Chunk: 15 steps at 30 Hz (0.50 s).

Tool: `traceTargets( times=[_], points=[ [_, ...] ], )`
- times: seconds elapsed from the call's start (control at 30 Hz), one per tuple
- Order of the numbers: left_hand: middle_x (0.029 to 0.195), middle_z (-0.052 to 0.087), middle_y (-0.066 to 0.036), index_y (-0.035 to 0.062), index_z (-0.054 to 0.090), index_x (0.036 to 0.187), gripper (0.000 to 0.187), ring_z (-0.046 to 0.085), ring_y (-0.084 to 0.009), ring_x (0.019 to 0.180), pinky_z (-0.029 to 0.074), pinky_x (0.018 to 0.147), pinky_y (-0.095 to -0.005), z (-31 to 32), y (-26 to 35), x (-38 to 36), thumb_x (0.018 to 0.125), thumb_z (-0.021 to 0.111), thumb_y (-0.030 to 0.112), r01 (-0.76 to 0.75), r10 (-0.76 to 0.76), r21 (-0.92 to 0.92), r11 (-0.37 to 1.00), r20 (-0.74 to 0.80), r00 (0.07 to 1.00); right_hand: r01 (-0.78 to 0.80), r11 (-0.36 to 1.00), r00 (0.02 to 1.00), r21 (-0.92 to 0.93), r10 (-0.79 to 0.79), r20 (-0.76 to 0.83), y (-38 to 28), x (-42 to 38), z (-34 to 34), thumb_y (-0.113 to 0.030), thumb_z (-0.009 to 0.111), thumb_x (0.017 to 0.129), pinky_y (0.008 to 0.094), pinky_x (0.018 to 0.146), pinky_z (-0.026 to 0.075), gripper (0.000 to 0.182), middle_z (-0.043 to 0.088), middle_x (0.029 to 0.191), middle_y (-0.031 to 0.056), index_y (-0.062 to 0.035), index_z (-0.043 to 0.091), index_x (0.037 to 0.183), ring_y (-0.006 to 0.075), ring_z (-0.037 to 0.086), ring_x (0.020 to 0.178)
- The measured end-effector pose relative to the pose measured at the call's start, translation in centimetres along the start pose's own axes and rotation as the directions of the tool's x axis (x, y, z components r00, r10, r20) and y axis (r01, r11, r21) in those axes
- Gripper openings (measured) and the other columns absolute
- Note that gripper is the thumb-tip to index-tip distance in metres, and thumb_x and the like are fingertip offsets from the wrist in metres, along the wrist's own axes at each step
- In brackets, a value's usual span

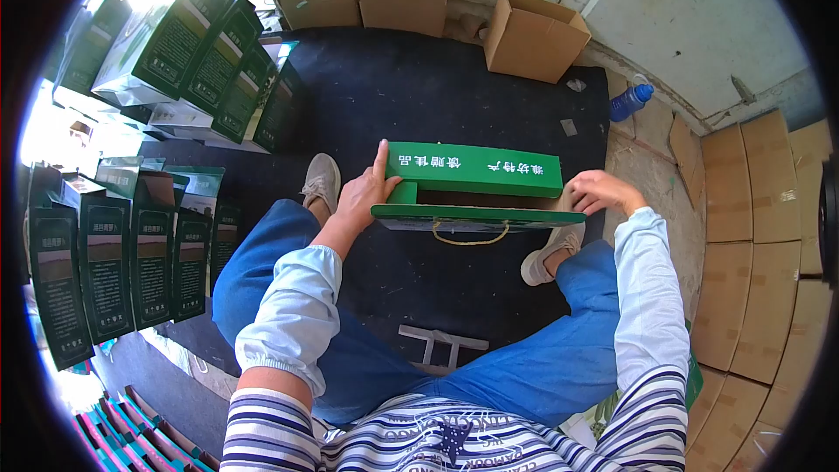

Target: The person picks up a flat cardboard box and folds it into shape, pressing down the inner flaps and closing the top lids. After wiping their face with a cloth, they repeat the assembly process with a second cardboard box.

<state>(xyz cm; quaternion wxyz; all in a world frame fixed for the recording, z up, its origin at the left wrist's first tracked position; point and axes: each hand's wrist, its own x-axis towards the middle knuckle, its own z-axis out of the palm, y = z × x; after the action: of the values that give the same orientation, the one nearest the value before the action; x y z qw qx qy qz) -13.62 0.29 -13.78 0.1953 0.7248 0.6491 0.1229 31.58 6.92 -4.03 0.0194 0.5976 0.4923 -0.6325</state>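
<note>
A green cardboard gift box (476, 168) with white lettering is held level between my hands, above my lap. Its top has a dark gap along the near side, and a tan cord handle (472, 242) hangs from the near panel. My left hand (358, 197) grips the left end, with the index finger stretched along the corner and the thumb on the top. At the right end, my right hand (603, 193) has its fingers bent and pressed together on a brown inner flap; some fingertips are hidden.
Green printed boxes (131, 253) stand in rows and stacks on the left. Open brown cartons (535, 39) sit at the back by the wall. A blue bottle (631, 102) stands at the right of the black mat (376, 87). Stacked cartons (747, 297) line the right side.
</note>
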Motion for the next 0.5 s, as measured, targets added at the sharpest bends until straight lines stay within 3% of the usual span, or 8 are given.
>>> traceTargets(
  times=[0.1, 0.13, 0.27, 0.5],
  points=[
    [0.095, 0.062, -0.023, 0.0156, 0.012, 0.148, 0.07, 0.064, -0.0393, 0.078, 0.051, 0.067, -0.0463, -0.9, 0.5, 0.1, 0.094, 0.047, 0.041, -0.021, 0.014, 0.089, 0.996, 0.078, 0.997, 0.037, 0.971, 0.986, -0.236, -0.073, -0.148, -0.2, 0.8, 2.0, -0.04, 0.064, 0.084, 0.0302, 0.066, 0.053, 0.046, 0.063, 0.091, 0.0121, -0.0033, 0.052, 0.108, 0.0207, 0.064, 0.073],
    [0.094, 0.061, -0.022, 0.0161, 0.013, 0.148, 0.069, 0.063, -0.0392, 0.076, 0.051, 0.067, -0.0463, -0.9, 0.6, 0.2, 0.094, 0.048, 0.04, -0.019, 0.01, 0.106, 0.994, 0.086, 0.996, -0.007, 0.951, 0.967, -0.309, -0.072, -0.243, -0.4, 1.6, 2.7, -0.041, 0.075, 0.075, 0.0288, 0.064, 0.052, 0.057, 0.062, 0.091, 0.0142, -0.001, 0.048, 0.105, 0.0197, 0.064, 0.071],
    [0.091, 0.061, -0.022, 0.0166, 0.013, 0.149, 0.071, 0.063, -0.0381, 0.074, 0.051, 0.064, -0.0461, -1.1, 1.1, 0.4, 0.093, 0.051, 0.04, -0.022, -0.001, 0.208, 0.978, 0.107, 0.994, -0.023, 0.865, 0.865, -0.501, -0.235, -0.444, -0.8, 2.7, 5.2, -0.038, 0.079, 0.071, 0.0304, 0.053, 0.051, 0.058, 0.061, 0.084, 0.0181, 0.0017, 0.044, 0.095, 0.0201, 0.064, 0.06],
    [0.086, 0.061, -0.021, 0.0193, 0.015, 0.149, 0.075, 0.065, -0.0367, 0.072, 0.052, 0.062, -0.0452, -0.9, 1.0, 0.7, 0.089, 0.056, 0.039, -0.018, -0.018, 0.262, 0.965, 0.134, 0.991, -0.089, 0.845, 0.907, -0.527, -0.15, -0.394, -0.9, 3.2, 5.3, -0.041, 0.078, 0.071, 0.032, 0.061, 0.052, 0.059, 0.064, 0.09, 0.0205, 0.0047, 0.054, 0.099, 0.0233, 0.066, 0.065]
  ],
)
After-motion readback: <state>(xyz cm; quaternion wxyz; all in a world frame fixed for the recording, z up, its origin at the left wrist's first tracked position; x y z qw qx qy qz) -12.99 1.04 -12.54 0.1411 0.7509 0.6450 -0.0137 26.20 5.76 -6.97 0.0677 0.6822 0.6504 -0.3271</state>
